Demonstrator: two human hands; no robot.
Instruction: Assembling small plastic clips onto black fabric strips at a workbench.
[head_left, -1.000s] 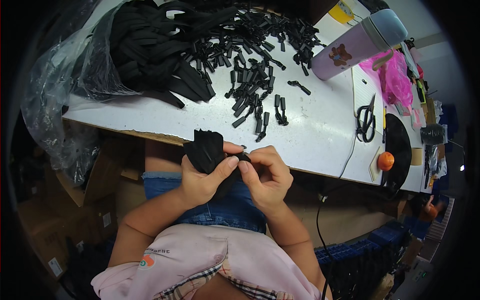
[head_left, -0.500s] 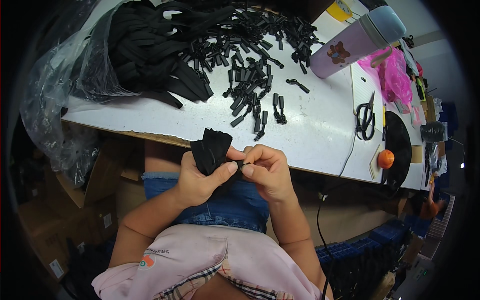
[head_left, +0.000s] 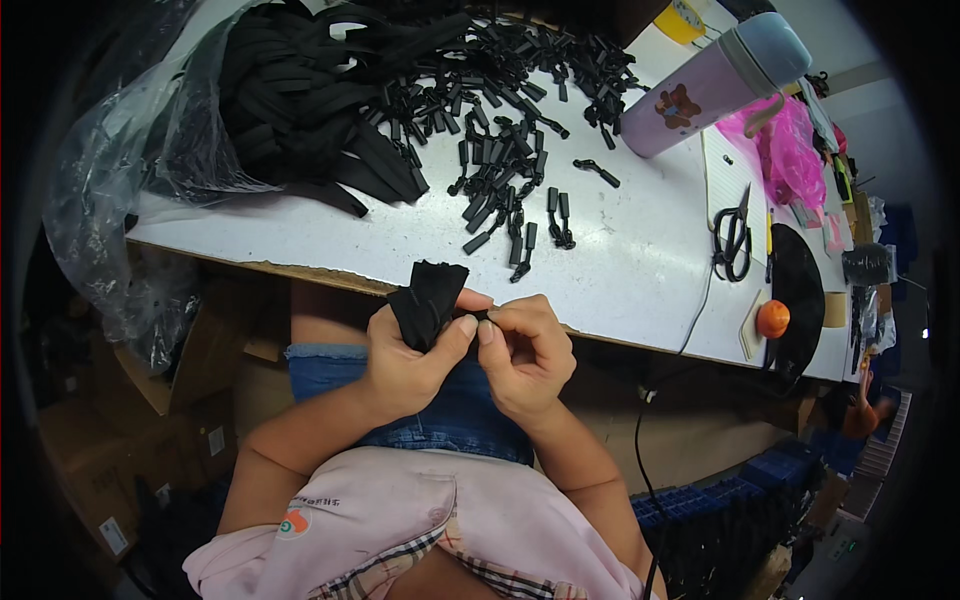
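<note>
My left hand [head_left: 415,362] is closed around a bundle of black fabric strips [head_left: 428,300], whose cut ends fan out above the fist. Both thumbs come close together over a small dark part at the right of that bundle. My right hand [head_left: 528,358] pinches there with thumb and forefinger; the fingertips cover most of what is between them. On the white table beyond lie many black zipper pulls [head_left: 500,150] with cord loops. More black strips [head_left: 290,100] spill from a clear plastic bag [head_left: 110,200] at the far left.
A lilac bottle [head_left: 685,100] with a blue lid stands at the back right. Black scissors [head_left: 733,240], an orange knob-like object [head_left: 772,319] and a pink plastic bag [head_left: 790,155] lie on the right. The table's worn front edge [head_left: 300,275] runs just past my hands.
The bundle and my left hand have shifted slightly right. My right hand has turned a little, its thumb now more upright and nearer the left thumb.
</note>
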